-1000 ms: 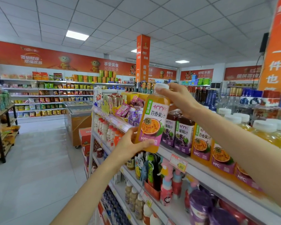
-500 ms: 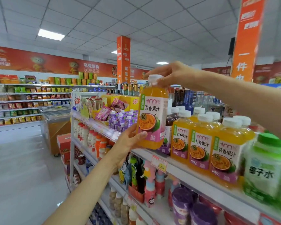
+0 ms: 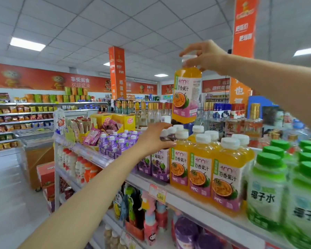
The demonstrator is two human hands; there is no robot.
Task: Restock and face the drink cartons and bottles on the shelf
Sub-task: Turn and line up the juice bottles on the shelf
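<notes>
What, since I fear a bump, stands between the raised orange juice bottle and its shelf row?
The standing passion-fruit bottles: their white caps sit just below the raised orange juice bottle, which the right hand holds by its cap. The left hand is at the grape juice bottles beside them. No free slot shows.

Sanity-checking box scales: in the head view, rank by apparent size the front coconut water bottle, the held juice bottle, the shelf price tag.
1. coconut water bottle, though it is nearest the camera, which inflates it
2. held juice bottle
3. price tag
</notes>
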